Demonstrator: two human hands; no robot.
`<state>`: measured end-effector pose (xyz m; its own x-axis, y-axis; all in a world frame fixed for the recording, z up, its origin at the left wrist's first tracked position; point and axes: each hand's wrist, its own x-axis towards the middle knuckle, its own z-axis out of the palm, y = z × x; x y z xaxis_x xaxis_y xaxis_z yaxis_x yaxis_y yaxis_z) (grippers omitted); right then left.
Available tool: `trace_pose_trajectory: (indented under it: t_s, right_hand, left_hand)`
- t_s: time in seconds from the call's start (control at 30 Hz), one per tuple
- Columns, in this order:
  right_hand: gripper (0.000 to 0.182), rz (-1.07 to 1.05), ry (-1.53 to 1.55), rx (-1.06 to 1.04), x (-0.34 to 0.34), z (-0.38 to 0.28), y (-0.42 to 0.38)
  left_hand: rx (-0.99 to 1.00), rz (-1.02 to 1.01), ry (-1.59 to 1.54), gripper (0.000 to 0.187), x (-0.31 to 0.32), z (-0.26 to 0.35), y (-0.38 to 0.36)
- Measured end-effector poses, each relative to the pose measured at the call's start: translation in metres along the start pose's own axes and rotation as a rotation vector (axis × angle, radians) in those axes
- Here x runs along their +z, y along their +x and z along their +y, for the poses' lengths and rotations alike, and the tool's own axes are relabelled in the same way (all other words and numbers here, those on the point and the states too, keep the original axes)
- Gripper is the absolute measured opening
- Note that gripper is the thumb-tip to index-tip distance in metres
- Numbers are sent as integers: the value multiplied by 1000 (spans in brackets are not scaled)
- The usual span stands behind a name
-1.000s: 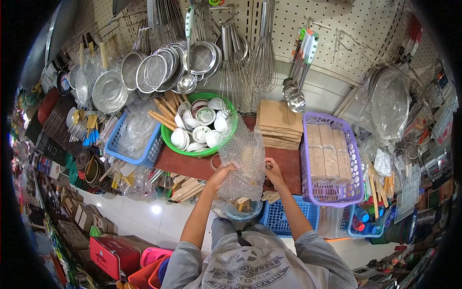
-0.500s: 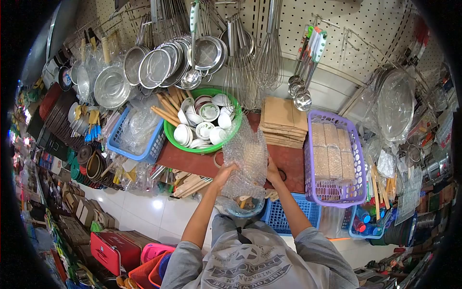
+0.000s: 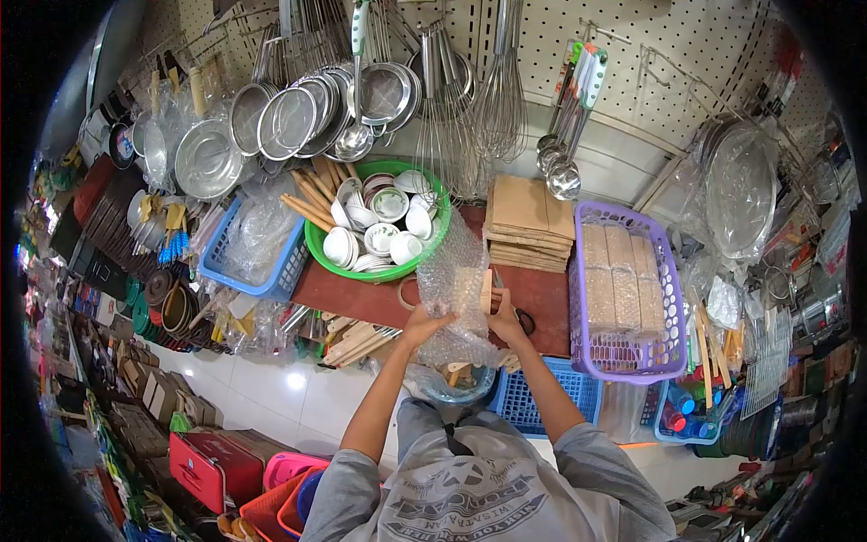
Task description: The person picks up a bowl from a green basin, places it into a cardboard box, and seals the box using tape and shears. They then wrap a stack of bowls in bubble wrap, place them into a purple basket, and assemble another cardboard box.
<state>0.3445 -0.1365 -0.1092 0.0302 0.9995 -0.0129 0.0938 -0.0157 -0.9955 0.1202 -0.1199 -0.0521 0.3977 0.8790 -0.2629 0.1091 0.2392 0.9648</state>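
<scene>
Bubble wrap (image 3: 452,294) veils most of what it holds; only a pale wooden piece (image 3: 486,291) pokes out at its right edge, long axis upright, pointing away from the person. The left hand (image 3: 424,322) and right hand (image 3: 506,323) each pinch the wrap's sides in a closed grip, above the red worktop (image 3: 352,303), just before the green basin (image 3: 318,248)

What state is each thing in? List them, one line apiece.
left hand: gripping the bubble wrap's left edge.
right hand: gripping its right edge.
bubble wrap: held up, partly wrapped around wooden pieces.
green basket: full of small white bowls.
purple basket: holds wrapped packs side by side.
cardboard stack: lying flat on the shelf.
ladles: hanging from the pegboard.
</scene>
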Motion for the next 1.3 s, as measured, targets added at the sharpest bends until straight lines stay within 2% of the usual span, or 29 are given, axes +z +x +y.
trace_pose_trajectory:
  t_s: [0.2,0.3,0.4,0.6,0.7,0.8,0.9,1.0,1.03,1.1,1.13,1.17,1.2,1.27,1.3]
  right_hand:
    - [75,-51,83,30,4,-16,-20]
    - [81,-71,6,98,4,-43,-32]
    - [83,-104,91,-22,7,-17,-28]
    - [83,-75,148,28,9,-26,-35]
    - [83,-60,110,-58,10,-12,-26]
    - [82,-42,170,5,2,-16,-22]
    - [82,42,66,278,-19,-69,-25]
    - [76,96,139,274,-45,-100,-26]
    - [80,107,106,248,-57,-107,-25]
    - [82,143,2,98,-79,-102,-20]
    - [83,161,-50,23,-80,-119,-21]
    - [84,77,22,159,-92,-141,-29]
    - [87,67,-35,160,-99,-151,-30]
    - [92,47,-148,163,-115,-162,-32]
    - [93,7,-58,187,-121,-169,-33]
  left_hand:
    - [135,26,98,57,3,-10,-11]
    - [179,55,197,56,4,-17,-17]
    - [119,49,203,59,4,-19,-23]
    - [201,93,120,59,10,-19,-28]
    - [179,90,144,55,7,-9,-28]
    - [129,75,59,52,6,2,-30]
    - [133,117,-43,48,4,2,-24]
    - [33,96,-134,49,4,17,-24]
    - [13,99,-133,50,4,19,-22]
    - [-25,105,-133,53,4,23,-18]
    - [-67,88,-146,54,5,27,-17]
    - [-109,72,-158,56,5,31,-16]
    - [-152,55,-170,57,5,33,-15]
    - [-64,28,-117,55,5,8,4]
    - [-18,15,-90,54,7,8,8]
